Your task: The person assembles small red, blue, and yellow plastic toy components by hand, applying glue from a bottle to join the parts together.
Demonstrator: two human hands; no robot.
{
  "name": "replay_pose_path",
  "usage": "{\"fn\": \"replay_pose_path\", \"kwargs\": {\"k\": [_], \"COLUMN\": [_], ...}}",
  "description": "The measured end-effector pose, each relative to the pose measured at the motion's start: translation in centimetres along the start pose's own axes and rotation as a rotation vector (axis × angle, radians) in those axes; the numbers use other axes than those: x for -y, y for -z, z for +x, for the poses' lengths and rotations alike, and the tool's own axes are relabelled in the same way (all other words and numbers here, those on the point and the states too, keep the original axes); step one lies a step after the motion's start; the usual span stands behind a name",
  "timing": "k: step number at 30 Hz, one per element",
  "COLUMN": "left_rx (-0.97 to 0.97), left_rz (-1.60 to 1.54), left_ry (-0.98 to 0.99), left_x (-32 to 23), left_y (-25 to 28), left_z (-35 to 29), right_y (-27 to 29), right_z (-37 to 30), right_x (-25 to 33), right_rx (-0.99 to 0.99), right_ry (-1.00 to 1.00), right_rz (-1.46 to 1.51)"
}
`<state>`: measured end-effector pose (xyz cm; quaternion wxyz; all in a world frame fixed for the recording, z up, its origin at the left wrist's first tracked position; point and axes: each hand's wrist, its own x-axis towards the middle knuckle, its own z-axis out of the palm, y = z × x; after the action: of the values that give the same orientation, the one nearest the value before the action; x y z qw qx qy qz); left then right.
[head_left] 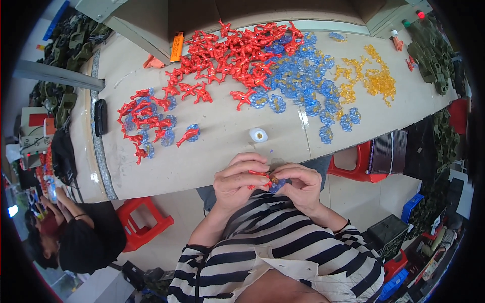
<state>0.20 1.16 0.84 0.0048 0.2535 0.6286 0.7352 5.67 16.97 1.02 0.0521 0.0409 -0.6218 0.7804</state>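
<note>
At the table's near edge my left hand (233, 183) is closed on a small red plastic figure (258, 180). My right hand (303, 186) pinches a translucent blue plastic piece (277, 186) against it. The fingers hide where the two parts meet. Beyond my hands stands a small white bottle (258, 135). A heap of red figures (222, 53) spreads across the far middle, beside a pile of translucent blue pieces (303, 76). Small yellow pieces (380, 78) lie to the right. Red figures joined to blue pieces (146, 121) form a group at left, with a single one (189, 134) apart.
An orange lighter-shaped item (177, 46) lies by the shelf at the back. A black oblong case (100, 116) rests near the left edge. Red stools (143, 222) stand beside the table, and another person (88, 237) sits at left. Dark green parts (429, 58) are heaped at far right.
</note>
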Motion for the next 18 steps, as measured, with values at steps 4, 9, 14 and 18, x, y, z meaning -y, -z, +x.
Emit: {"fn": "replay_pose_path", "kwargs": {"k": [4,9,14,18], "left_rx": [0.03,0.074,0.035,0.029], "left_rz": [0.073,-0.108,-0.404,-0.478], "left_ry": [-0.148,-0.054,0.015,-0.002], "left_x": [0.2,0.7,1.9,2.2], "left_y": [0.3,0.5,0.4,0.3], "left_z": [0.3,0.4,-0.2,-0.3], "right_y": [-0.3,-0.3,-0.7,-0.6], "right_z": [-0.5,-0.3,1.0,1.0], "right_x": [-0.1,0.1,1.4,1.6], "right_rx": [-0.048,-0.027,-0.072,-0.036], "right_ry": [-0.02,-0.009,0.195,0.27], "right_rz": [0.041,-0.006,-0.264,-0.297]}}
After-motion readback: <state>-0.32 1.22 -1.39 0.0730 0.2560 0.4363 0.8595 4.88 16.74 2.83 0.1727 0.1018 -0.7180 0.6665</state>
